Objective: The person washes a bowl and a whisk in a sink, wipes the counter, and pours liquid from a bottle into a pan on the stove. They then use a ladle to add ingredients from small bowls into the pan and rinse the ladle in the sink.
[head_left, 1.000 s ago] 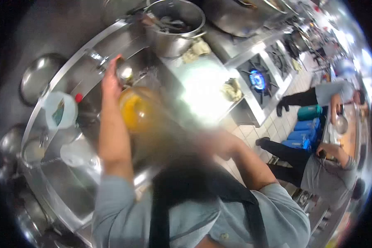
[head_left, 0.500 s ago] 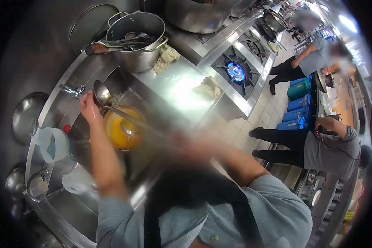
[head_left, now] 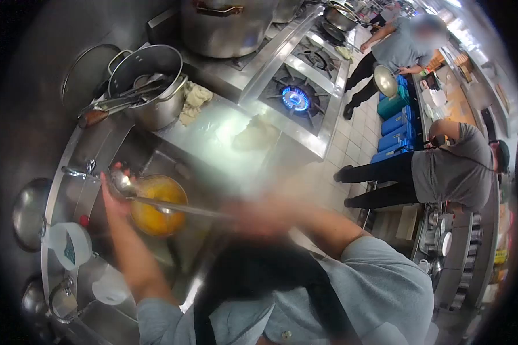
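Note:
A long-handled metal ladle (head_left: 122,183) spans both my hands above the sink (head_left: 129,135). My left hand (head_left: 114,200) cups the ladle's round bowl, its fingers curled about the rim. The handle runs rightward into my right hand (head_left: 256,215), which is blurred but closed at its far end. Just right of the ladle's bowl, a round metal bowl (head_left: 184,194) with yellow-orange contents stands in the sink, partly crossed by the handle. Left of my left hand is a metal faucet (head_left: 77,171).
A deep pot (head_left: 165,112) with utensils and a cloth (head_left: 195,102) stand beyond the sink. A burner flame (head_left: 295,99) is lit to the right. Plastic jugs (head_left: 69,246) hang or stand at left. Two people (head_left: 451,167) are across the aisle near blue bins (head_left: 394,123).
My left hand has come round the ladle's bowl from beside the faucet. The ladle has turned and lowered in view. The camera view has shifted, and a person across the aisle has moved a pan.

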The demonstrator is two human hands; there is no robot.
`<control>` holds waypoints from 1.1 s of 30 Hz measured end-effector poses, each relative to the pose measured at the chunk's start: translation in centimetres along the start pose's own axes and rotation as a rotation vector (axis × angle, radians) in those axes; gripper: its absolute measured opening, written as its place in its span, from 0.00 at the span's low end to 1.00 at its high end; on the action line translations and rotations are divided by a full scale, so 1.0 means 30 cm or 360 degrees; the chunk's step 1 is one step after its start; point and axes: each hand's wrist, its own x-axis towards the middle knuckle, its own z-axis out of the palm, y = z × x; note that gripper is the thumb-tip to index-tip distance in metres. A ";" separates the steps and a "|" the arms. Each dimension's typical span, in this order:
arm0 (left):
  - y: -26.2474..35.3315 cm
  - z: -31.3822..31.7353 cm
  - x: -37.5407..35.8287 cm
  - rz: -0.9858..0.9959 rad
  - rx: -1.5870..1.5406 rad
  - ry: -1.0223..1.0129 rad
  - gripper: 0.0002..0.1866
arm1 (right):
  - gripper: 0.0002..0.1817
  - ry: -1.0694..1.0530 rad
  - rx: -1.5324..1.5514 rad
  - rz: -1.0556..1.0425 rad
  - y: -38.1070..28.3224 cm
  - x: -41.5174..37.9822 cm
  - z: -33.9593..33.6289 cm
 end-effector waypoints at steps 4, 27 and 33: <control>-0.109 -0.510 0.196 -0.0151 -0.0381 -0.0452 0.24 | 0.29 0.0045 -0.0313 -0.0122 0.084 0.018 -0.036; -0.006 0.023 0.131 0.0659 -0.0480 0.0598 0.09 | 0.17 0.0483 -0.0282 0.0149 -0.094 0.224 0.006; -0.049 -0.062 0.000 0.0044 -0.0153 0.0441 0.20 | 0.24 0.1021 -0.0540 0.0222 -0.007 0.068 -0.010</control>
